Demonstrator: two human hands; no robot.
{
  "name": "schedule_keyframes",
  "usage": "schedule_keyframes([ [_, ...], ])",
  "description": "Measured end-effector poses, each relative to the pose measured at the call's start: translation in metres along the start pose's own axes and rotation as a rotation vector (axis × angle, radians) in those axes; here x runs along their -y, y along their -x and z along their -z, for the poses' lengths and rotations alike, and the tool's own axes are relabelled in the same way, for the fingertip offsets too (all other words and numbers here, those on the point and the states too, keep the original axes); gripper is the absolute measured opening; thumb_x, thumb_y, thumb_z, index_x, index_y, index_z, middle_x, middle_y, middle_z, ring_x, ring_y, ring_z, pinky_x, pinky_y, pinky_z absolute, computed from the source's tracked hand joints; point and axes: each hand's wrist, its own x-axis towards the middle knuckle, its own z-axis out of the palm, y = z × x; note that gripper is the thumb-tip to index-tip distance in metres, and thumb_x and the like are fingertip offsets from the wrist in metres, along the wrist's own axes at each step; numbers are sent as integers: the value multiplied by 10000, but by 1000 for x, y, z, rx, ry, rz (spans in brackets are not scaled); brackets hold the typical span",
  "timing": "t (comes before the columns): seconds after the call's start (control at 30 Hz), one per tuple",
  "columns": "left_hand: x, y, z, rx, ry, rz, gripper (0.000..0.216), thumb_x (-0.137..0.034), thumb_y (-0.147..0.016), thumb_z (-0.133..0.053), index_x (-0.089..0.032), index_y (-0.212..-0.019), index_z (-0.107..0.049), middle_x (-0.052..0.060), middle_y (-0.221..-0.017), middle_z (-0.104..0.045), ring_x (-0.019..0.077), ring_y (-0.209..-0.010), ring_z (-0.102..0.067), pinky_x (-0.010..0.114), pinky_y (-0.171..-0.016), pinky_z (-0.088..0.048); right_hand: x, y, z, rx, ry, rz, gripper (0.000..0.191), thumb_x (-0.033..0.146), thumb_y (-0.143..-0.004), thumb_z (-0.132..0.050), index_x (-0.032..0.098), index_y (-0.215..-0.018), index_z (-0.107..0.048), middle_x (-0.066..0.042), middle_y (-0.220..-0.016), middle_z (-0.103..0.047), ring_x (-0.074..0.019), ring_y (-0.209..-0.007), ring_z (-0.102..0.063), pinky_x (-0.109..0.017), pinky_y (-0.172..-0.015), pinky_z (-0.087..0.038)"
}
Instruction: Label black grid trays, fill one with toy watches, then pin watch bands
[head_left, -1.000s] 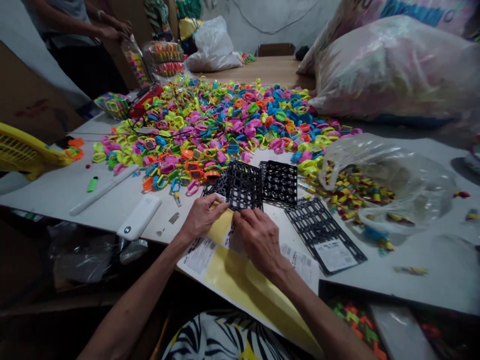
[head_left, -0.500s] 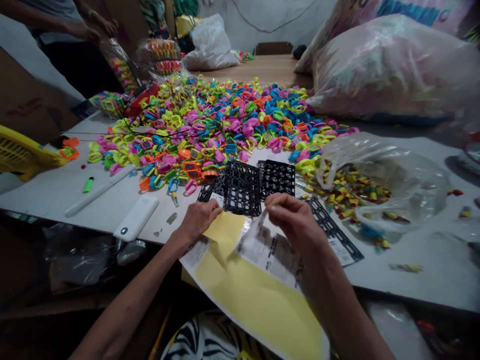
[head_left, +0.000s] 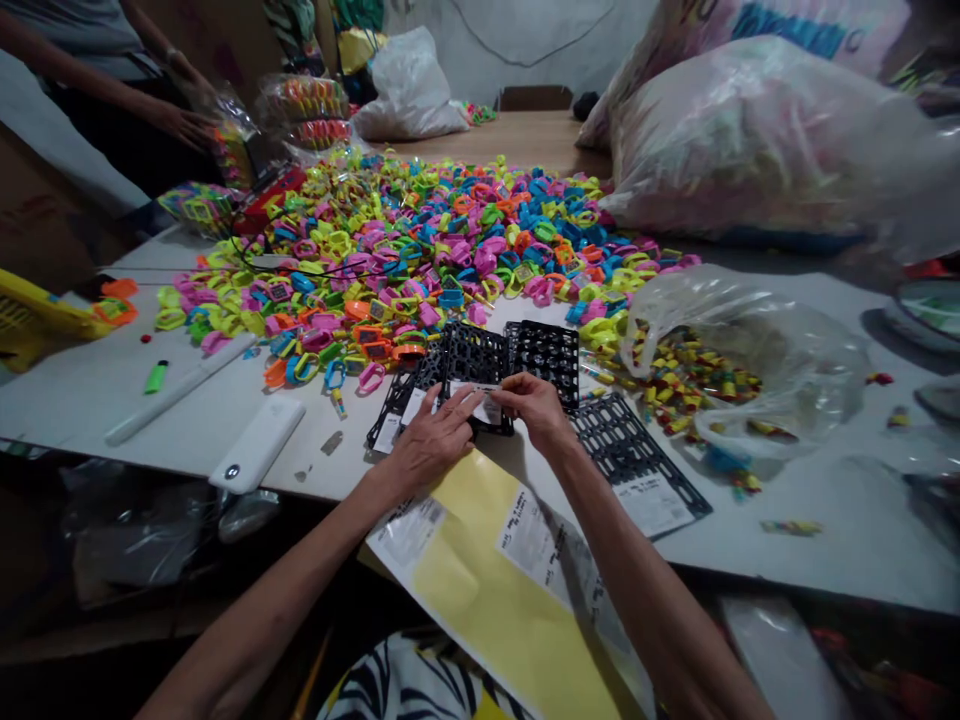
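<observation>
My right hand [head_left: 541,412] pinches the right end of a white printed sticker [head_left: 489,408], which lies across the near end of a black plastic grid panel [head_left: 477,352]. My left hand [head_left: 433,440] is open, its fingers stretched out over the sticker's left part. Below both hands a yellow backing sheet [head_left: 487,570] with several white stickers hangs over the table edge, partly under my forearms. More black grid panels lie around: one [head_left: 546,355] just right of the middle, and another [head_left: 637,465] with a white sticker on its near end. Some panels at the left overlap.
A wide heap of colourful toy watches [head_left: 420,250] covers the table beyond. A clear bag [head_left: 750,350] of small yellow-red pieces lies open at right. A white power bank [head_left: 259,445], a white roll [head_left: 180,390] and a green lighter [head_left: 156,377] are at left. A co-worker [head_left: 127,90] stands back left.
My right hand has moved forward and left from above the backing sheet, bringing the sticker onto the grid panel. My left hand has left the sheet's top edge and now lies on the sticker.
</observation>
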Motion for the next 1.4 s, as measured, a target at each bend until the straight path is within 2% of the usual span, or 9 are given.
schedule_keyframes([
  [0.2, 12, 25, -18, 38, 8, 4, 150, -148, -880, -428, -147, -782, -541, 167, -1338, -472, 268, -1292, -373, 526, -1039, -269, -6, 5, 2, -181, 884, 227, 305, 433, -665, -620, 183, -835, -585, -39, -807, -622, -198, -739, -571, -300, -648, -414],
  [0.37, 14, 34, -14, 5, 8, 67, 171, -193, -884, -432, -151, -761, -543, 156, -1365, -441, 311, -1325, -299, 585, -1042, -201, 6, -13, 49, -479, 1152, 147, 464, 428, -768, -577, 125, -1114, -512, -196, -1112, -560, -319, -949, -569, -411, -751, -411],
  [0.5, 13, 31, -14, 29, 26, 143, 170, -210, -890, -419, -148, -779, -530, 168, -1421, -353, 315, -1356, -221, 568, -1018, -246, 13, -40, 86, -544, 961, -36, 490, 383, -599, -735, 96, -965, -578, -207, -985, -603, -371, -947, -559, -480, -790, -383],
  [0.6, 14, 28, -14, 47, 32, 188, 179, -224, -897, -405, -155, -786, -527, 160, -1429, -343, 303, -1359, -218, 567, -1008, -257, 13, -52, 96, -529, 736, -68, 349, 322, -531, -743, 118, -777, -603, -89, -714, -611, -273, -731, -592, -390, -682, -425],
  [0.83, 14, 22, -6, 48, 40, 284, 188, -212, -900, -399, -154, -761, -511, 170, -1408, -376, 302, -1336, -278, 593, -1009, -242, 48, -15, 54, -541, 512, 294, 331, 312, -660, -600, 129, -936, -582, -8, -620, -547, -152, -525, -481, -282, -523, -404],
  [1.03, -5, 28, 7, -57, -1, 265, 155, -183, -892, -410, -159, -801, -533, 160, -1383, -419, 284, -1322, -307, 559, -1031, -221, 75, 15, -45, -253, 1070, 342, 523, 117, -703, -558, 183, -1217, -481, -78, -727, -641, -253, -671, -593, -350, -655, -398],
  [1.13, -10, 35, 16, -111, 13, 271, 144, -175, -890, -415, -155, -816, -536, 173, -1319, -487, 290, -1279, -371, 538, -1009, -250, 59, 7, -66, 45, 987, 358, 448, 246, -767, -584, 165, -1202, -507, -89, -792, -662, -249, -724, -604, -329, -648, -406],
  [1.3, 0, 45, 29, -168, 220, 403, 174, -242, -906, -407, -178, -781, -510, 102, -998, -648, 210, -995, -572, 394, -861, -383, 41, 20, -22, 162, 517, 291, 514, 395, -747, -628, 135, -1182, -542, -36, -781, -654, -161, -675, -579, -256, -593, -428],
  [1.4, 8, 45, 33, -117, 355, 535, 231, -341, -905, -397, -187, -777, -510, 33, -752, -618, 173, -744, -577, 304, -684, -420, 40, 45, 14, 495, 498, 146, 467, 404, -688, -689, 143, -1071, -629, -28, -780, -662, -152, -683, -581, -241, -587, -438],
])
